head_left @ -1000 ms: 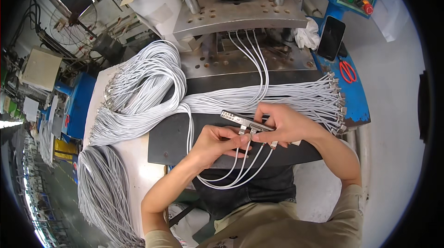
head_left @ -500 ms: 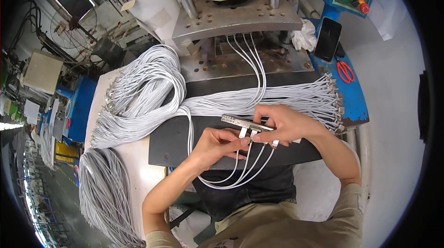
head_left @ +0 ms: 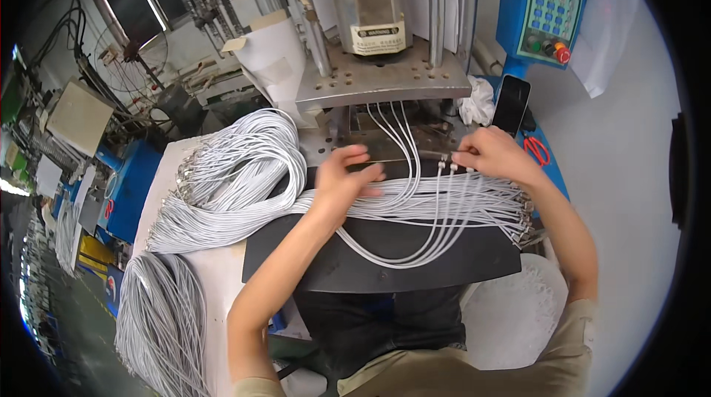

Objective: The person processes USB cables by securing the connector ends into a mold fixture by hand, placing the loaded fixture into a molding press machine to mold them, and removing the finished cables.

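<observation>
My left hand (head_left: 344,182) is raised over the white cables with its fingers apart and nothing in it. My right hand (head_left: 490,154) is pinched closed at the front of the press base, on a metal cable holder that hardly shows against the base and behind the fingers. Several cable ends with metal connectors (head_left: 447,164) sit beside those fingertips. From them, loose white cables (head_left: 400,264) hang in a curve over the black mat (head_left: 311,264). Other white cables (head_left: 404,127) run out of the press opening.
A bundle of white cables (head_left: 222,212) lies coiled at the left, with a grey bundle (head_left: 159,315) nearer. The metal press (head_left: 385,86) stands ahead. At the right are a control panel (head_left: 552,12), a phone (head_left: 511,104) and red-handled scissors (head_left: 538,151).
My right hand has moved forward to the press base, and the hanging cables went with it. The left hand has let go of the cable ends, moved forward and opened.
</observation>
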